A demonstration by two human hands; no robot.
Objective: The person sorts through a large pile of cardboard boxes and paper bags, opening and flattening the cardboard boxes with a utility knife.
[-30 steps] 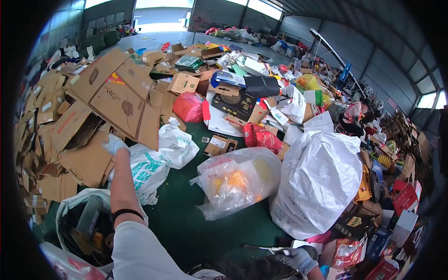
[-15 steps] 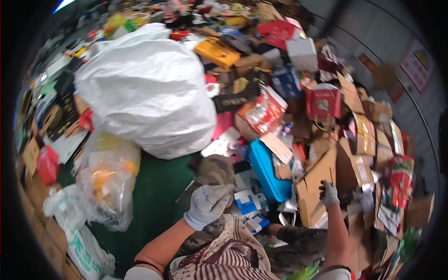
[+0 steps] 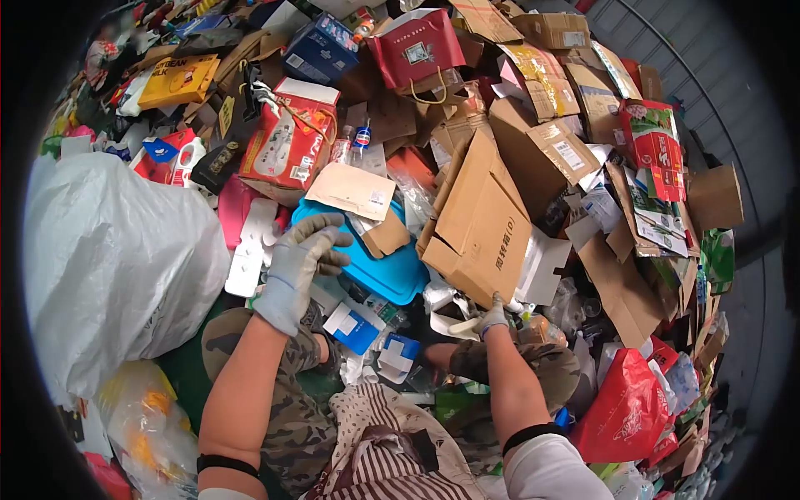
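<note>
My left hand (image 3: 298, 265), in a grey glove, hovers with its fingers spread over the left edge of a blue plastic tray (image 3: 392, 275) and holds nothing. A tan envelope (image 3: 350, 190) and a scrap of cardboard lie on the tray. My right hand (image 3: 492, 318), also gloved, grips the lower corner of a brown cardboard box (image 3: 483, 221) that leans upright in the heap. Small blue-and-white cartons (image 3: 354, 325) lie between my hands, just above my knees.
A big white sack (image 3: 108, 258) bulges at the left, with a clear bag of yellow items (image 3: 150, 425) below it. A red-and-white carton (image 3: 287, 142), a red gift bag (image 3: 415, 46) and flattened cardboard (image 3: 617, 283) pile up ahead. A red plastic bag (image 3: 625, 408) lies at the lower right.
My view has swung from the open floor and cardboard stacks to the heap at my knees. My left hand has reached forward over the blue tray, and my right hand has come onto the brown box.
</note>
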